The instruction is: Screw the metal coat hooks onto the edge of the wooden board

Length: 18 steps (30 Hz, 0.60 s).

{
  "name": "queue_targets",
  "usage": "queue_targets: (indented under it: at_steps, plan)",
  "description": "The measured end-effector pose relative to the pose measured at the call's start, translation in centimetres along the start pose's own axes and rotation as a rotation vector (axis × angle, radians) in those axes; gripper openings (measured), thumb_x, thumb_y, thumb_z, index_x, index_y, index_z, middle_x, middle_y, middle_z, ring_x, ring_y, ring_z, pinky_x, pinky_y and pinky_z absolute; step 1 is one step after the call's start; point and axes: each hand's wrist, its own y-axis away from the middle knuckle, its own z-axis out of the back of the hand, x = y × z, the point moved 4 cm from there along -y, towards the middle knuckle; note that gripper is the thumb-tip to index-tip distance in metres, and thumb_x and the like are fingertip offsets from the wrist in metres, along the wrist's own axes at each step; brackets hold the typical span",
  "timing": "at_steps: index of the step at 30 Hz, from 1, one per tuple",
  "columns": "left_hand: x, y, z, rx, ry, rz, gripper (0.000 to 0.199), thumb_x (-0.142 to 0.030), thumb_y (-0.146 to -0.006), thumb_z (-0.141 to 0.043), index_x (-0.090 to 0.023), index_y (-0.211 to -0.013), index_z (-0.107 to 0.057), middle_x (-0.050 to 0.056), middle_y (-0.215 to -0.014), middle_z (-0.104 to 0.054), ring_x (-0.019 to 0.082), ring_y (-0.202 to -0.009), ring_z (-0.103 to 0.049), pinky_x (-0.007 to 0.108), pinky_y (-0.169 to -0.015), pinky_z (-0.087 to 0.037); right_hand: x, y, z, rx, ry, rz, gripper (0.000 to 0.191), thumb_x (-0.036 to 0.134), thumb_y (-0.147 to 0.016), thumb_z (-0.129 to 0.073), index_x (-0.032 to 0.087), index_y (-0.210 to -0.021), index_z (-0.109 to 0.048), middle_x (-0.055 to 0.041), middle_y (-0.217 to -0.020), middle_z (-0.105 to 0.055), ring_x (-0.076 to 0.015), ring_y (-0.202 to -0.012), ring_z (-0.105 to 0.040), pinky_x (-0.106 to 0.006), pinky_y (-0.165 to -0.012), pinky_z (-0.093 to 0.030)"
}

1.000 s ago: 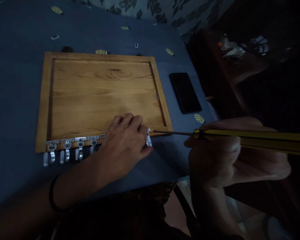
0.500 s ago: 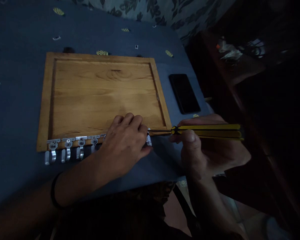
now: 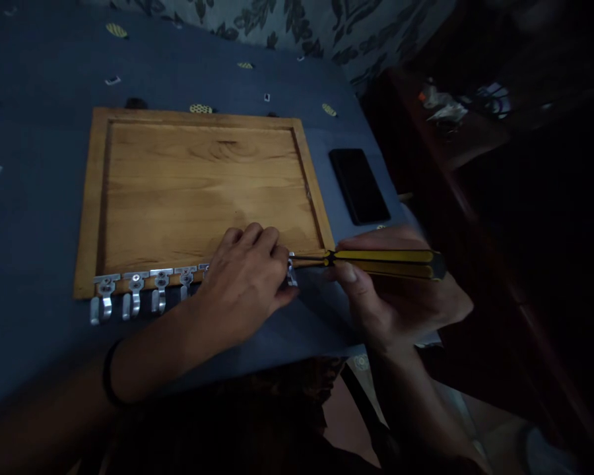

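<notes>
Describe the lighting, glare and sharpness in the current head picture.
Head view: dim overall, right side nearly black; head view: small glints on the metal hooks; head view: grain shows on the wooden board, but the tip of the screwdriver is hard to make out beside the left hand.

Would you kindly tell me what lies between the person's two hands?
In the head view, the yellow-handled screwdriver's shaft runs from the right hand toward a metal hook beside the left hand.

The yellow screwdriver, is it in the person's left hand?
No, the right hand grips the yellow screwdriver, while the left hand lies over the near edge of the wooden board.
</notes>
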Motion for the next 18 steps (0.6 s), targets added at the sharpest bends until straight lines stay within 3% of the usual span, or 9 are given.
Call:
queue_targets:
  at_steps: [5,12,18]
  plan:
    - [0.09,-0.03,-0.20,-0.006,-0.009,-0.001,0.033,-0.042,-0.096,-0.078,-0.011,-0.109,-0.077,0.013,-0.106,-0.070,0.035,-0.111,-0.065,0.048,-0.094,-0.052,-0.07,-0.68,-0.13,-0.012,0.054,-0.001,0.009,0.023,-0.094,-0.080,0.030,-0.097,-0.076,0.0005,-0.083,-0.075,-0.0185,-0.073,-0.069,-0.037,-0.063,-0.056]
    - [0.08,-0.02,-0.07,0.003,-0.001,-0.002,0.035,-0.044,-0.096,-0.078,-0.011,-0.110,-0.077,0.012,-0.106,-0.070,0.034,-0.111,-0.065,0.047,-0.094,-0.052,-0.56,-0.84,-0.35,-0.091,-0.016,-0.125,0.020,0.036,-0.082,-0.093,0.031,-0.085,-0.074,0.0038,-0.074,-0.071,-0.0177,-0.066,-0.066,-0.035,-0.057,-0.053]
    - [0.01,-0.15,0.06,0.058,-0.003,0.020,0.039,-0.045,-0.096,-0.078,-0.011,-0.115,-0.077,0.013,-0.110,-0.070,0.035,-0.114,-0.065,0.048,-0.097,-0.052,-0.33,-0.99,-0.49,-0.053,-0.257,-0.347,0.022,0.029,-0.084,-0.091,0.030,-0.100,-0.077,0.0038,-0.091,-0.080,-0.0097,-0.048,-0.061,-0.027,-0.044,-0.056]
